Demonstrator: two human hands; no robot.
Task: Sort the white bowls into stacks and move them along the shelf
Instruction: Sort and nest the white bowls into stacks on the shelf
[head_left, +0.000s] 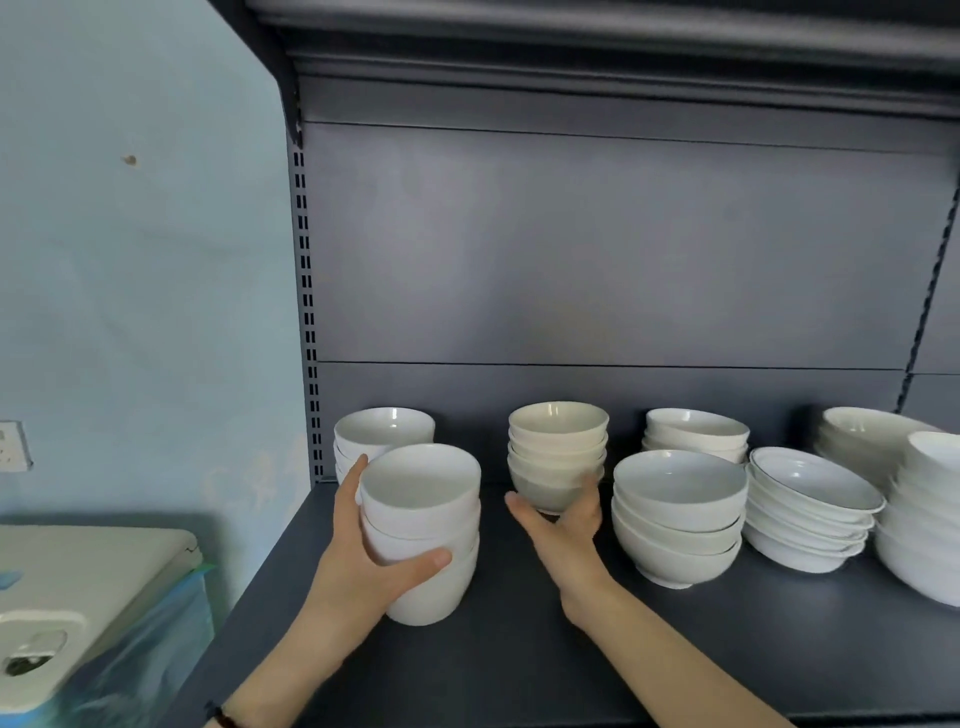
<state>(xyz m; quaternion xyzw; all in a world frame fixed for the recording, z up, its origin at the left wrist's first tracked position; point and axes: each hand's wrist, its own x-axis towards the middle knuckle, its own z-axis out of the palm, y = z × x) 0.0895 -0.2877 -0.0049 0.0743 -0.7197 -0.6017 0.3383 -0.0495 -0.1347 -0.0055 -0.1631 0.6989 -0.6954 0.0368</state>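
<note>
On the dark shelf (519, 649) stand several stacks of white bowls. My left hand (363, 551) wraps around a stack of three deep bowls (423, 519) near the shelf's front left, fingers behind it and thumb across the front. My right hand (561, 519) cups the base of a cream-tinted stack of small bowls (558, 447) at mid-shelf, with the palm under the lowest bowl. Another deep stack (382, 431) stands behind the left one, against the back panel.
To the right are a stack of wider bowls (678, 509), a stack behind it (696, 434), shallow rimmed bowls (810, 504) and large bowls (919, 519) at the frame edge. A white appliance (88, 582) wrapped in plastic sits left of the shelf. An upper shelf (623, 31) hangs overhead.
</note>
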